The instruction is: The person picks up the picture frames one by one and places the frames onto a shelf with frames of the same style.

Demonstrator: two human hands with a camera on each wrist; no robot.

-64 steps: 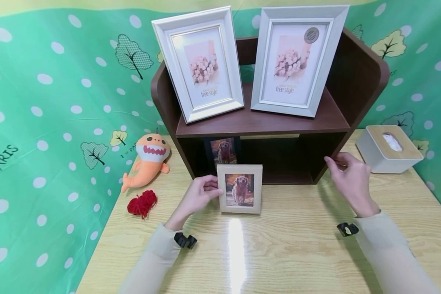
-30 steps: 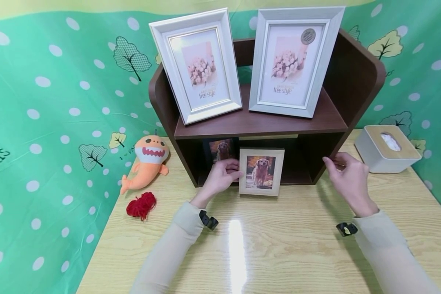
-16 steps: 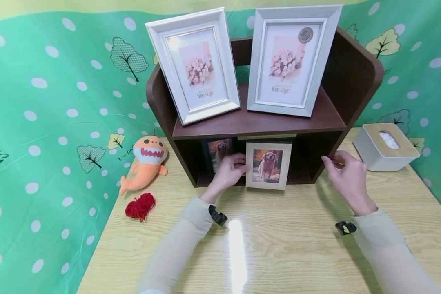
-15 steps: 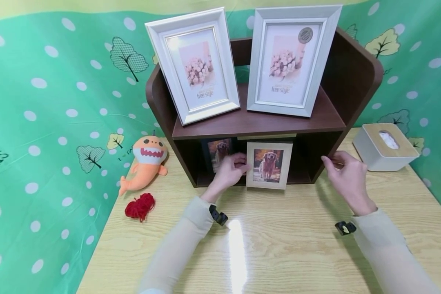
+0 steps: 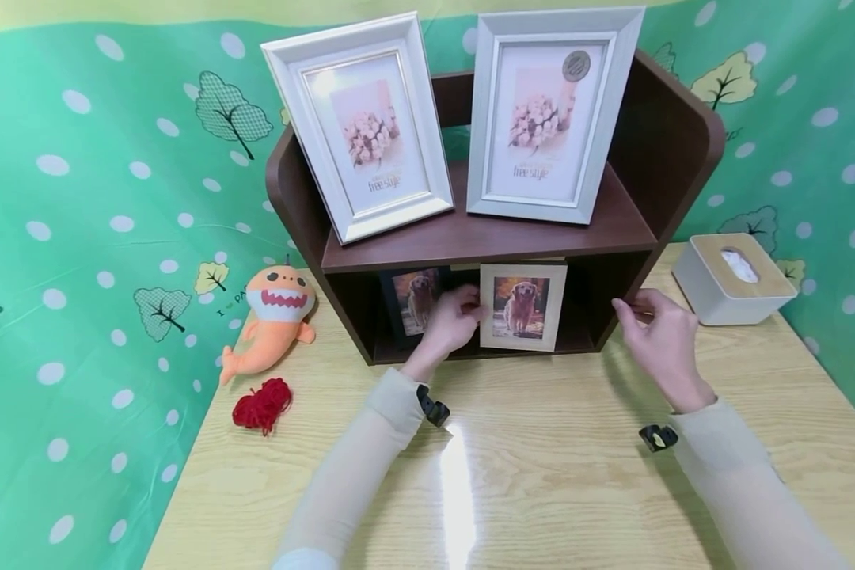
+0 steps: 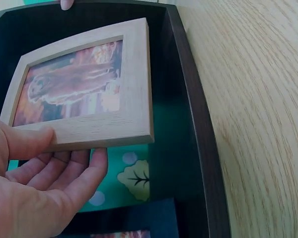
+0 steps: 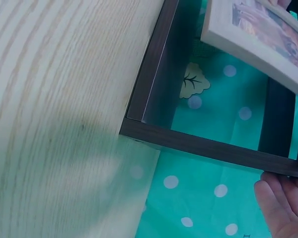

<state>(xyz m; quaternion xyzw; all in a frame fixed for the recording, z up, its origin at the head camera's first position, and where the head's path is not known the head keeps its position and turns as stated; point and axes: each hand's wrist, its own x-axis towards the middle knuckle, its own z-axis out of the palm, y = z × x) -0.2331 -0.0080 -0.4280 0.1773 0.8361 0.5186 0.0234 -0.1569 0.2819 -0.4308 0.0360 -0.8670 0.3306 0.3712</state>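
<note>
My left hand (image 5: 453,321) pinches a light wooden picture frame (image 5: 522,307) by its left side, thumb on the front and fingers behind. The frame shows a golden dog and stands upright at the opening of the dark brown shelf's (image 5: 499,236) lower compartment. In the left wrist view, the wooden frame (image 6: 134,99) is tilted within the compartment. A black picture frame (image 5: 392,305) with a similar dog photo stands inside at the left, partly covered by my left hand. My right hand (image 5: 661,340) grips the front edge of the shelf's right side panel (image 7: 208,151).
Two large white frames, a left one (image 5: 438,150) and a right one (image 5: 477,150), stand on the upper shelf. An orange shark toy (image 5: 274,305) and red yarn (image 5: 262,405) lie left of the shelf. A tissue box (image 5: 734,285) sits to its right on the wooden table (image 5: 541,475).
My left hand has moved the wooden picture frame from the table in front, rightward and back to the lower compartment. My right hand keeps its hold on the side panel. The head view shifted slightly.
</note>
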